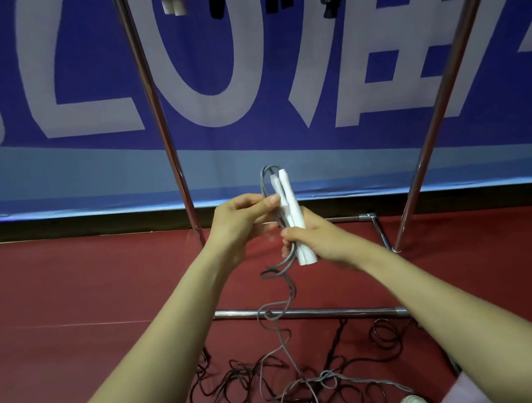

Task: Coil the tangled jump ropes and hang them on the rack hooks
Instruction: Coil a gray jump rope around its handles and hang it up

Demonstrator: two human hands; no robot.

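Gripping the two white handles (pixel 294 217) side by side in the right hand (pixel 317 238), fingers curled round them, before the rack (pixel 156 114); pinching the grey cord (pixel 267 180) looped at their tops with the left hand (pixel 240 222). Trailing from there to the floor (pixel 64 281), mixed with a dark rope (pixel 216 389). Probably light, limp, kink-prone; best anchored at the stiff handles, drawing slack up slowly to avoid snags

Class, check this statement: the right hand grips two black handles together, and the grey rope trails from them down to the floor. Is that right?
One detail is wrong: the handles are white, not black. The head view shows the right hand gripping two white handles together, with the grey rope trailing down to the floor.
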